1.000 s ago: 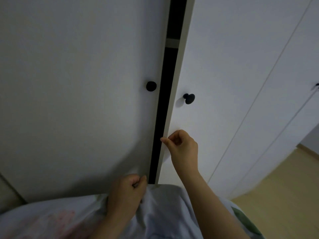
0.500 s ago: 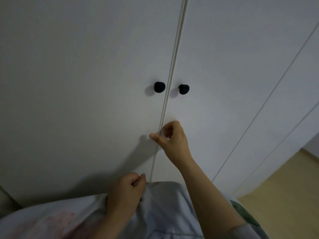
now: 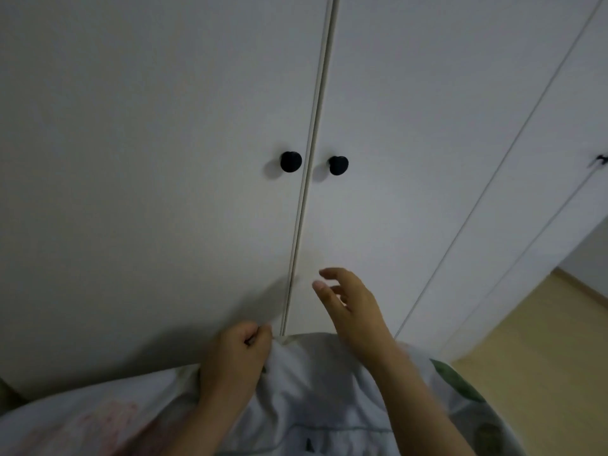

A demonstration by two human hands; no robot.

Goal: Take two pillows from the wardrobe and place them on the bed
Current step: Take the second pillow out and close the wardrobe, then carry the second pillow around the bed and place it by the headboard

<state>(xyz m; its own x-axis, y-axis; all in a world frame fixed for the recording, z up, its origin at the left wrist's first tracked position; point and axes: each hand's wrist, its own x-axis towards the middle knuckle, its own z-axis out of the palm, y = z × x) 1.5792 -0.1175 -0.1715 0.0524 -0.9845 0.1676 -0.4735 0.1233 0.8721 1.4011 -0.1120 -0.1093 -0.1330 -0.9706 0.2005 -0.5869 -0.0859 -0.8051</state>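
A white wardrobe point(image 3: 164, 143) fills nearly the whole view, seen from close below. Its two main doors are closed flush, and the seam between them runs from 12 o'clock down to 6 o'clock. Narrower door panels slant away toward 3 o'clock.

Across the bottom of the frame, from 8 o'clock to 5 o'clock, a soft white pillow point(image 3: 312, 390) is bunched against the person's body. It has a faded pink print on its 8 o'clock side and green leaves on its 4 o'clock side. Whether this is one pillow or two cannot be told. A strip of pale wooden floor point(image 3: 543, 357) shows at 4 o'clock.

The left hand point(image 3: 235, 360), at 6 o'clock, is curled tight and clutches a fold of the pillow's top edge. The right hand point(image 3: 352, 311), just toward 5 o'clock of centre, holds nothing. Its fingers are loosely spread and hover just in front of the right-hand door; contact cannot be told.

Two round black knobs sit on either side of the seam near centre, the left knob point(image 3: 291, 161) and the right knob point(image 3: 338, 165). A tiny dark handle point(image 3: 601, 159) peeks in at 3 o'clock.

With the doors shut and bedding in hand, the fetching step looks finished and the carry to the bed comes next. The bed is out of view. That move likely calls for the free hand to take hold of the pillow too, then a turn away from the wardrobe.

No brand, label or readable writing appears. A small dark mark on the fabric at 6 o'clock is too small to read.
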